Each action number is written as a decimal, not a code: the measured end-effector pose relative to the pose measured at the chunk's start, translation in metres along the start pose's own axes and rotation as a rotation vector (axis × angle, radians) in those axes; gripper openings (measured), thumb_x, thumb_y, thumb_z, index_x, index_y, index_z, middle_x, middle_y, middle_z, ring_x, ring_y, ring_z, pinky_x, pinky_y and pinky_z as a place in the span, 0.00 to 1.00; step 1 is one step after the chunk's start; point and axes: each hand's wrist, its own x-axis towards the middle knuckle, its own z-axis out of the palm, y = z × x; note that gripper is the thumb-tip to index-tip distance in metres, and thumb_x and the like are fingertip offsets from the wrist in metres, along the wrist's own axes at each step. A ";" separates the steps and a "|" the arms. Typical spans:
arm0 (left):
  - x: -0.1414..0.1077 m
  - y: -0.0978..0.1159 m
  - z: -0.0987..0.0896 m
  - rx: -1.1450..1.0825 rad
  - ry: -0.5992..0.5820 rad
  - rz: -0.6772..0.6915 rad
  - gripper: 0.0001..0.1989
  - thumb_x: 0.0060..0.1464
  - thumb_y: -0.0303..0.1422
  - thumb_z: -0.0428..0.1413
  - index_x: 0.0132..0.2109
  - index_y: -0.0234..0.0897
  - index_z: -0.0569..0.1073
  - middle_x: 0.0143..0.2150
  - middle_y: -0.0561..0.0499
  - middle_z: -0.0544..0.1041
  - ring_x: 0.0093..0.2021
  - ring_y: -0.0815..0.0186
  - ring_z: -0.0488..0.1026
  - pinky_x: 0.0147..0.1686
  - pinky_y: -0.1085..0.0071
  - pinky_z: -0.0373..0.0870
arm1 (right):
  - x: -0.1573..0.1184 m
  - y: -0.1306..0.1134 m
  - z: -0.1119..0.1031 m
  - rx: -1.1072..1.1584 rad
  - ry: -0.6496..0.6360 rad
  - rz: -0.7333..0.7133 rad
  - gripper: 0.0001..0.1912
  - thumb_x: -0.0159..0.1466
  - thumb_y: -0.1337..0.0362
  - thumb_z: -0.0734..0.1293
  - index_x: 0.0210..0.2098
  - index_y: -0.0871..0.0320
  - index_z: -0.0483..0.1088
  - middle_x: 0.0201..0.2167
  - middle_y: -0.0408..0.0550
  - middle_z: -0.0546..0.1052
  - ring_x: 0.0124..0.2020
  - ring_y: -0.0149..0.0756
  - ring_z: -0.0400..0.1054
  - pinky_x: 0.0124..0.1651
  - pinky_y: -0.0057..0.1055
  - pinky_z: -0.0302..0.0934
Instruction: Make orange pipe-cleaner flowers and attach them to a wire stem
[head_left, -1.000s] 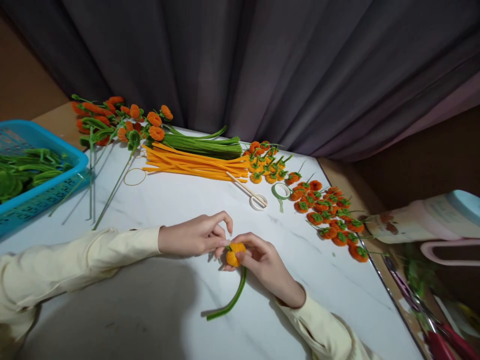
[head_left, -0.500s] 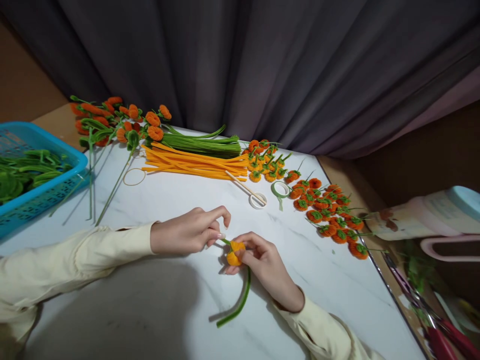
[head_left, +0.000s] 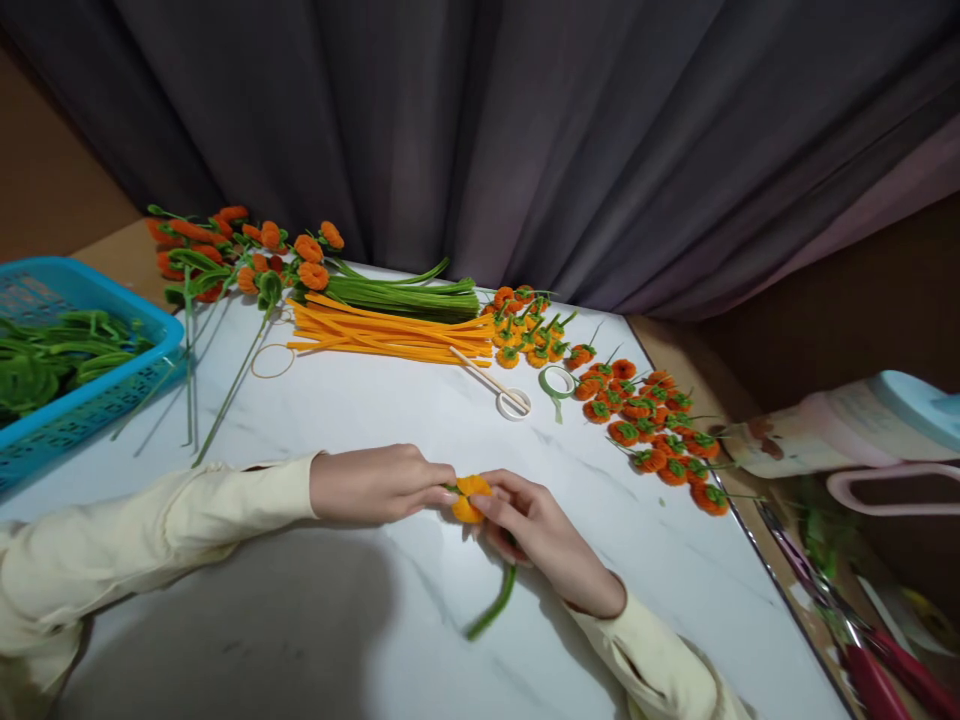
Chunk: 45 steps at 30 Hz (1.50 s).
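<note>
My right hand (head_left: 546, 532) holds a small yellow pipe-cleaner flower (head_left: 470, 497) between thumb and fingers, just above the white table. A green pipe cleaner (head_left: 493, 606) runs from the flower, passes behind my right fingers and hangs in a curve below them. Its short other end sticks out on the flower's left side, where my left hand (head_left: 384, 484) pinches it between thumb and forefinger. Both hands are closed and almost meet at the flower. The part of the pipe cleaner inside my right hand is hidden.
Yellow pipe cleaners (head_left: 390, 332) and green ones (head_left: 409, 296) lie at the back. Finished orange flowers (head_left: 652, 420) spread to the right, near green tape (head_left: 556, 381) and a stick (head_left: 487, 378). A blue basket (head_left: 90, 390) stands left; a tumbler (head_left: 832, 430) and red-handled tools (head_left: 874, 680) lie right.
My left forefinger, raised before, has come down onto the green end, and the left hand sits closer to the flower. The hanging green tail has swung right and shows less length.
</note>
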 end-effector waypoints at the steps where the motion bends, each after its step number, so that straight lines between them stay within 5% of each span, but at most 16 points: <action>1: 0.000 0.000 0.000 0.020 0.001 0.007 0.13 0.63 0.35 0.41 0.35 0.36 0.66 0.21 0.56 0.60 0.20 0.72 0.57 0.22 0.77 0.51 | -0.002 -0.002 -0.003 -0.001 -0.029 -0.002 0.17 0.60 0.54 0.65 0.38 0.63 0.66 0.20 0.41 0.70 0.15 0.20 0.49 0.17 0.21 0.41; 6: 0.000 -0.001 -0.004 0.035 -0.023 0.026 0.14 0.63 0.34 0.41 0.32 0.35 0.66 0.20 0.57 0.57 0.20 0.72 0.54 0.22 0.77 0.50 | -0.011 -0.006 -0.016 -0.046 -0.135 -0.013 0.21 0.60 0.52 0.65 0.42 0.65 0.68 0.21 0.44 0.71 0.18 0.22 0.51 0.21 0.24 0.43; 19: -0.001 0.001 -0.012 -0.033 -0.080 0.016 0.13 0.61 0.31 0.44 0.35 0.34 0.71 0.19 0.57 0.63 0.19 0.73 0.56 0.24 0.80 0.55 | -0.009 0.004 -0.026 -0.044 -0.138 -0.024 0.18 0.61 0.54 0.65 0.41 0.64 0.68 0.20 0.43 0.71 0.16 0.22 0.50 0.19 0.22 0.42; 24: 0.001 0.001 -0.005 -0.102 -0.111 0.048 0.12 0.61 0.30 0.43 0.34 0.34 0.68 0.20 0.57 0.60 0.19 0.74 0.56 0.22 0.80 0.54 | -0.008 -0.002 -0.017 -0.017 -0.180 -0.010 0.20 0.59 0.56 0.67 0.46 0.61 0.65 0.30 0.46 0.73 0.24 0.28 0.67 0.30 0.27 0.62; 30: 0.004 0.001 0.004 -0.262 -0.168 0.000 0.17 0.63 0.36 0.41 0.27 0.35 0.62 0.20 0.56 0.65 0.21 0.74 0.59 0.26 0.80 0.58 | -0.004 0.006 -0.002 -0.121 -0.110 -0.045 0.16 0.53 0.64 0.69 0.40 0.62 0.68 0.29 0.43 0.72 0.25 0.27 0.67 0.30 0.24 0.62; 37: 0.008 -0.013 0.001 -0.595 -0.218 -0.071 0.17 0.60 0.45 0.45 0.44 0.34 0.64 0.20 0.57 0.67 0.18 0.73 0.57 0.20 0.78 0.55 | -0.004 0.008 -0.002 0.021 -0.084 0.028 0.14 0.52 0.63 0.69 0.36 0.62 0.66 0.22 0.43 0.73 0.20 0.30 0.69 0.28 0.28 0.64; 45: 0.010 -0.022 0.005 -0.816 -0.225 -0.095 0.18 0.58 0.45 0.48 0.45 0.33 0.61 0.16 0.61 0.64 0.14 0.75 0.50 0.16 0.78 0.48 | -0.007 0.003 0.002 0.093 -0.041 0.017 0.12 0.52 0.63 0.70 0.30 0.61 0.65 0.19 0.43 0.74 0.17 0.28 0.66 0.25 0.26 0.63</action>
